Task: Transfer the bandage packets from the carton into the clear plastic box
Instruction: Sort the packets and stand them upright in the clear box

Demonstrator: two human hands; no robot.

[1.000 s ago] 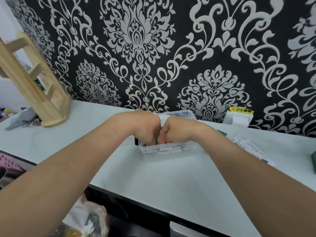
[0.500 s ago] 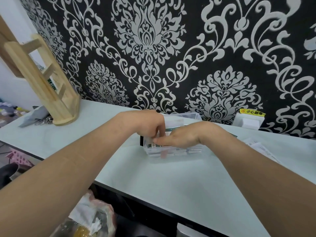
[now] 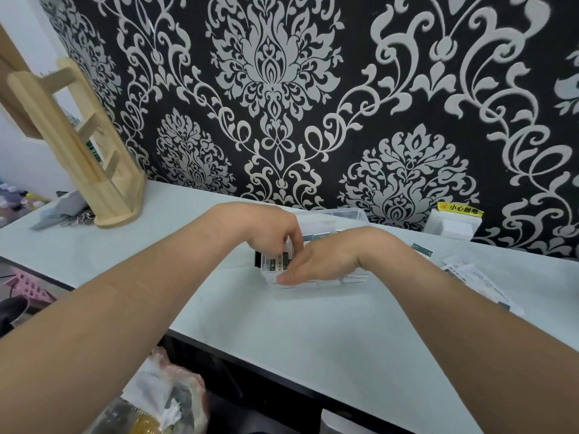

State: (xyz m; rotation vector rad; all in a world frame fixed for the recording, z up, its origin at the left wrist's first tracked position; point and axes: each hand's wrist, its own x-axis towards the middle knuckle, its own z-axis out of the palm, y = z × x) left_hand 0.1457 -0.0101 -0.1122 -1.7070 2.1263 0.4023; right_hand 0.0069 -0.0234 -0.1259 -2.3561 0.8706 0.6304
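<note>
The clear plastic box point(image 3: 341, 214) stands on the pale table near the wall, with bandage packets stacked inside. My left hand point(image 3: 269, 230) reaches down into the box's left end and grips a small stack of white-and-green bandage packets point(image 3: 283, 260). My right hand point(image 3: 326, 261) lies flat over the box's front, fingers straight and pointing left, pressing on the packets. More loose packets point(image 3: 470, 274) lie on the table to the right. The carton is not clearly visible; a green-edged piece point(image 3: 421, 249) shows behind my right wrist.
A wooden rack point(image 3: 91, 151) stands at the back left with a grey item and keys point(image 3: 59, 211) beside it. A white socket box with a yellow label point(image 3: 451, 223) sits against the wall at right. A plastic bag point(image 3: 163, 399) lies below the table edge.
My right hand has gone from curled inside the box to lying flat across its front. My left hand has lifted slightly with packets in its grip. The camera moved closer.
</note>
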